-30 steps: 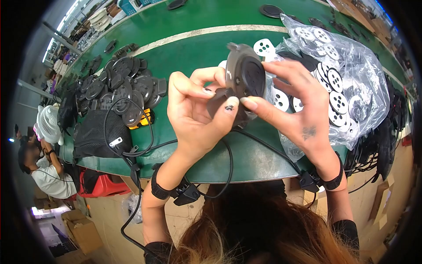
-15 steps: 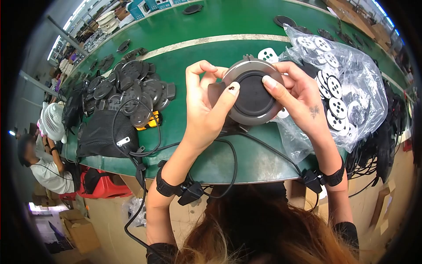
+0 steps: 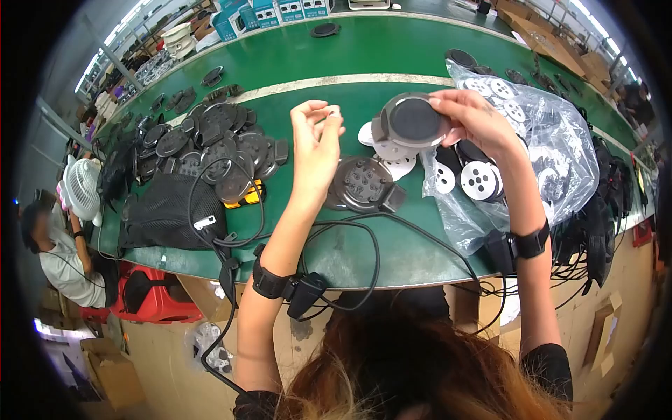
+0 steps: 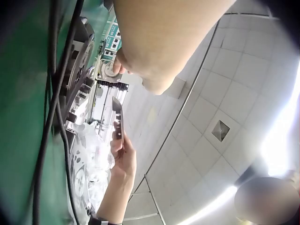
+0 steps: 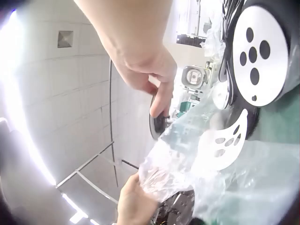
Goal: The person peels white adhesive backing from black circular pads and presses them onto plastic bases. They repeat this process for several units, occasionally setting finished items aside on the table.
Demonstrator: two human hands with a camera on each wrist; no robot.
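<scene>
My right hand (image 3: 479,122) pinches the rim of a round grey-black plastic disc (image 3: 414,120), its smooth dark face towards the head camera. In the right wrist view the disc (image 5: 157,119) appears nearly edge-on below the fingers. My left hand (image 3: 316,143) is raised left of it with loosely bent fingers, and no part shows in it. Below, between the hands, another dark disc (image 3: 364,183) with a studded face lies on the green table (image 3: 420,241). White discs with black holes lie under and beside the held disc, including one (image 3: 479,180) by the plastic bag.
A heap of dark discs (image 3: 220,150) lies at left, behind a black mesh pouch (image 3: 171,210). At right a clear plastic bag (image 3: 563,168) holds white discs. Black cables (image 3: 413,227) cross the table front. Boxes (image 3: 266,14) stand at the back; a person (image 3: 66,259) sits far left.
Both hands held the disc earlier, turning its dark face towards the head camera. Now the left hand has let go and moved left, while the right carries the disc rightwards, uncovering the studded disc below.
</scene>
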